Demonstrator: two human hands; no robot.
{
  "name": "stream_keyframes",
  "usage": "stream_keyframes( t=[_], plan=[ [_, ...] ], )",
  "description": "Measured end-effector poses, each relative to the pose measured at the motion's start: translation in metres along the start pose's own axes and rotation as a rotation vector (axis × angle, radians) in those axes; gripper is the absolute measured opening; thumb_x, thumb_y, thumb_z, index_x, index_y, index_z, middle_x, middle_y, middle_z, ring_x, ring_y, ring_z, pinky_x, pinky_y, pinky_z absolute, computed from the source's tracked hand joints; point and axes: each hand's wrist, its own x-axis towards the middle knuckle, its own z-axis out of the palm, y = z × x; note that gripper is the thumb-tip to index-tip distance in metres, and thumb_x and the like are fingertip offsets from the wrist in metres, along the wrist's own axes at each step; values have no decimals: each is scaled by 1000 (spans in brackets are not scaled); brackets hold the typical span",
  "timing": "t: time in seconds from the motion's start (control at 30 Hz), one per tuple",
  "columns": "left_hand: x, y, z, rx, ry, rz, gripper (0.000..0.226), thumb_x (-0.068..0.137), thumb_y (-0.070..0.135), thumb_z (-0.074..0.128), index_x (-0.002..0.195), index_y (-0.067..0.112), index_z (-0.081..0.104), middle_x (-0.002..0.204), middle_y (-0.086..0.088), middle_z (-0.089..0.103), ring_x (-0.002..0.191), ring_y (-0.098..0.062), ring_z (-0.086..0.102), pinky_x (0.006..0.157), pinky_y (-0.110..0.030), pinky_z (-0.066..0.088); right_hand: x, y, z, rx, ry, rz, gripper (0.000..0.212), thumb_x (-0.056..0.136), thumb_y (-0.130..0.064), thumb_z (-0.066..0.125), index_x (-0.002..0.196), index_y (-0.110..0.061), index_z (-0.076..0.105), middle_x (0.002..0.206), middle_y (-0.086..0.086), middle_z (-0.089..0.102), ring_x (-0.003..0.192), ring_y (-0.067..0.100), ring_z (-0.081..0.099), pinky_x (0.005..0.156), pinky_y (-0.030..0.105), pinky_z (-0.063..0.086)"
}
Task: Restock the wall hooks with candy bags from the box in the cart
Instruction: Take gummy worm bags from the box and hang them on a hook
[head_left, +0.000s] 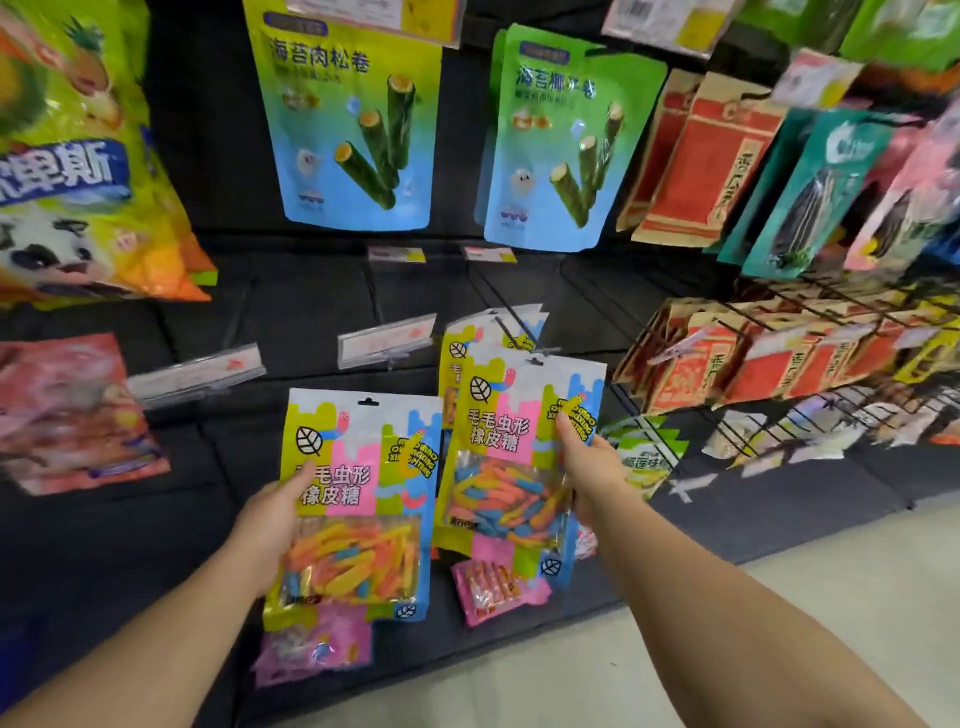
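My left hand (272, 519) grips a gummy-worm candy bag (358, 499) by its left edge, held upright in front of the dark wall panel, off any hook. My right hand (592, 465) holds the right edge of a second, identical candy bag (511, 457) whose hang hole sits at the tip of a wall hook (519, 325). Behind it, more of the same bags (470, 343) hang on that hook. Two bare hooks with clear price tags (384, 340) (197, 371) stick out left of it. The cart and box are out of view.
Seaweed-roll bags (358, 119) (561, 150) hang above. Red and teal snack bags (717, 166) fill the right side over wire racks (810, 364). Large fruit-print bags (78, 156) hang on the left. Pink packets (493, 587) (317, 644) hang low, above the pale floor (571, 675).
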Motion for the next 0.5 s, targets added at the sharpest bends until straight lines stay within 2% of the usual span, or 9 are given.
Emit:
stream_keyframes(
  t=[0.03, 0.1, 0.17, 0.23, 0.3, 0.43, 0.5],
  plan=[
    [-10, 3, 12, -8, 2, 13, 96, 49, 78, 81, 127, 25, 65, 120, -15, 72, 101, -43, 72, 93, -66, 52, 10, 1, -3, -5, -22, 16, 50, 98, -38, 57, 131, -2, 53, 82, -3, 53, 83, 19, 55, 85, 37, 50],
    [-22, 5, 30, -15, -2, 38, 83, 63, 72, 78, 128, 23, 64, 119, -16, 73, 102, -43, 72, 94, -66, 52, 23, 0, -8, -34, -78, 25, 39, 96, -39, 60, 113, -4, 62, 88, 1, 64, 78, 18, 60, 89, 44, 56],
    [-22, -1, 41, -17, 10, 42, 96, 51, 77, 83, 129, 23, 65, 123, -15, 71, 102, -42, 72, 95, -67, 51, 35, 3, -10, -50, -110, 4, 28, 95, -39, 62, 93, -11, 65, 99, 9, 72, 74, 18, 65, 83, 47, 59],
    [-15, -12, 46, -51, 2, 50, 107, 40, 80, 85, 129, 24, 65, 127, -13, 70, 101, -41, 73, 98, -66, 50, 45, 5, -11, -63, -136, -4, 25, 95, -38, 62, 88, -14, 64, 95, 7, 72, 73, 17, 66, 73, 40, 59],
    [-21, -14, 57, -79, 7, 69, 109, 39, 80, 85, 130, 23, 64, 125, -12, 71, 101, -40, 73, 100, -63, 50, 54, 6, -11, -75, -155, 12, 27, 94, -40, 63, 90, -13, 65, 95, 6, 72, 78, 20, 67, 71, 37, 58],
    [-39, -8, 87, -56, 23, 112, 76, 72, 69, 74, 127, 18, 64, 116, -15, 74, 102, -40, 72, 101, -62, 50, 68, 8, -10, -177, -167, 36, 50, 90, -52, 62, 113, -7, 62, 117, 7, 67, 105, 30, 64, 95, 44, 53],
    [-38, -10, 98, -42, 65, 118, 84, 56, 80, 77, 119, 26, 65, 120, -12, 73, 109, -40, 68, 104, -60, 48, 74, 7, -7, -245, -145, 36, 66, 88, -54, 62, 132, -5, 52, 130, 9, 60, 116, 31, 59, 98, 40, 48]
  ],
)
